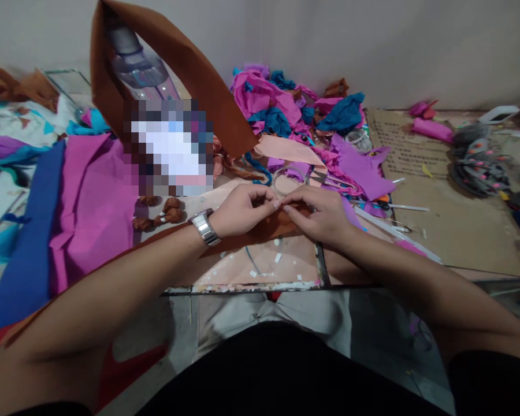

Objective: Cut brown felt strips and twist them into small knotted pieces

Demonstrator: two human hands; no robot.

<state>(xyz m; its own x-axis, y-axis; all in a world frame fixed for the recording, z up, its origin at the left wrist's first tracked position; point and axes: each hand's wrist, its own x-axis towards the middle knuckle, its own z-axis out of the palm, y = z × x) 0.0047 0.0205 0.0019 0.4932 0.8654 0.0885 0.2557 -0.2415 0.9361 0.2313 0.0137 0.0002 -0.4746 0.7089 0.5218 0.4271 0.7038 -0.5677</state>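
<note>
Brown strip [281, 224]: matt, paper or cloth, cannot tell
Magenta sheet [91, 202]: matt, softly creased
Bottle [145, 75]: clear, glossy plastic
Watch [205, 227]: shiny metal, linked band
Cardboard [420, 219]: matt, printed paper
Bench front edge [242, 288]: rough, chipped paint

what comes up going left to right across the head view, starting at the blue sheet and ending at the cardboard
Blue sheet → pink sheet → brown knots → watch → left hand → right hand → cardboard
</note>
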